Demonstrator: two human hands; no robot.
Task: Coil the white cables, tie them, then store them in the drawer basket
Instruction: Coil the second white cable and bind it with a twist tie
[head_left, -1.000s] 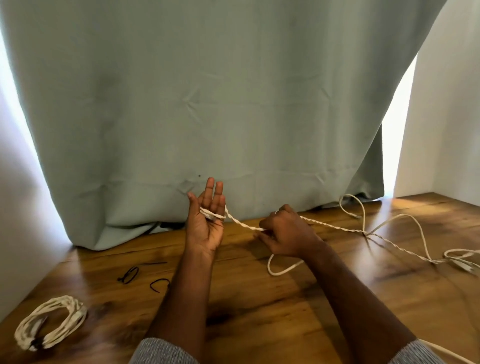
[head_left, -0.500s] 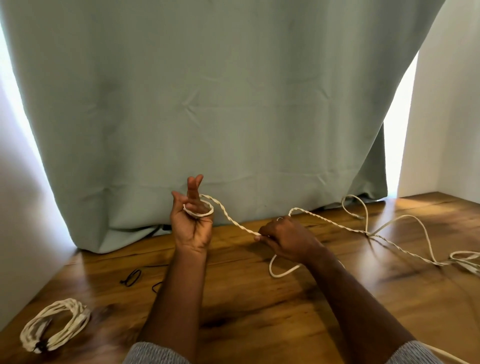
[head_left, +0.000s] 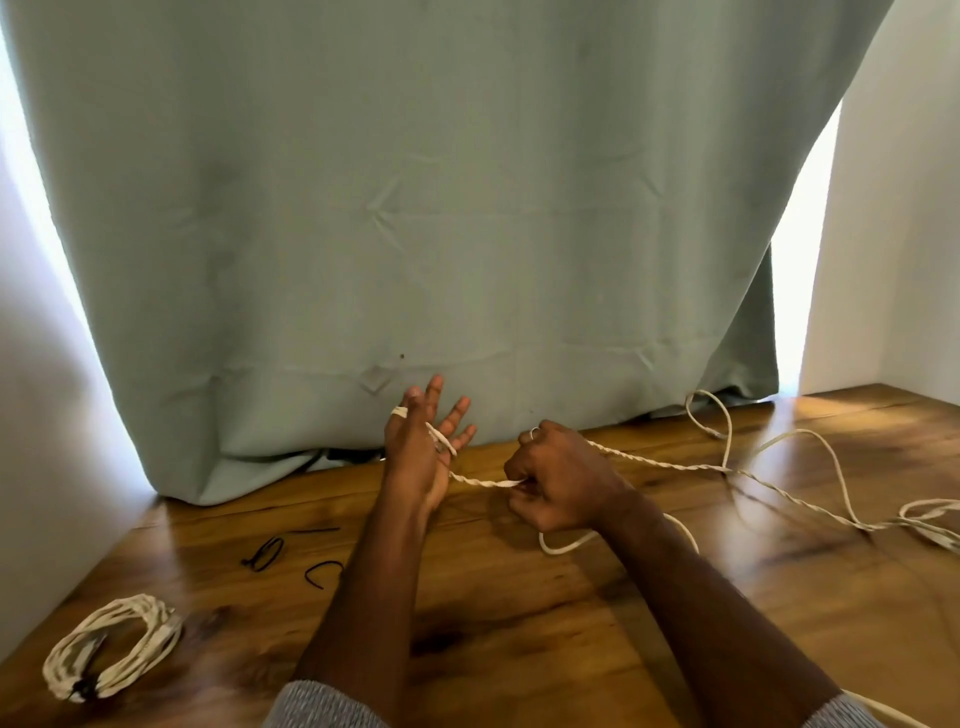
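A: How does the left hand (head_left: 415, 457) stand?

B: Raised at about 12 o'clock over the wooden table (head_left: 519, 623), fingers straight and fanned apart. The white cable (head_left: 670, 464) loops round its thumb and crosses the palm toward the small finger. Nothing is pinched; the wraps just sit on the spread hand.

A: And the right hand (head_left: 558, 480)?

B: Just to the 3 o'clock side of the left one, curled into a fist, pinching the twisted cable where it leaves the left palm. The short run between the two hands looks taut.

A: Where does the cable go from there?

B: Out past the right hand toward 2 and 3 o'clock, lying in loose loops on the table near the curtain (head_left: 441, 208). One loop sags below the right wrist.

A: What differs from half a second ago?

B: Then the left fingers stood close together with a loop near their base; now they are spread and the cable runs thumb to little finger. The right hand has moved closer to the left.

A: Anything else?

B: A finished coil (head_left: 111, 644) lies at 8 o'clock, black ties (head_left: 270, 553) at 9 o'clock.
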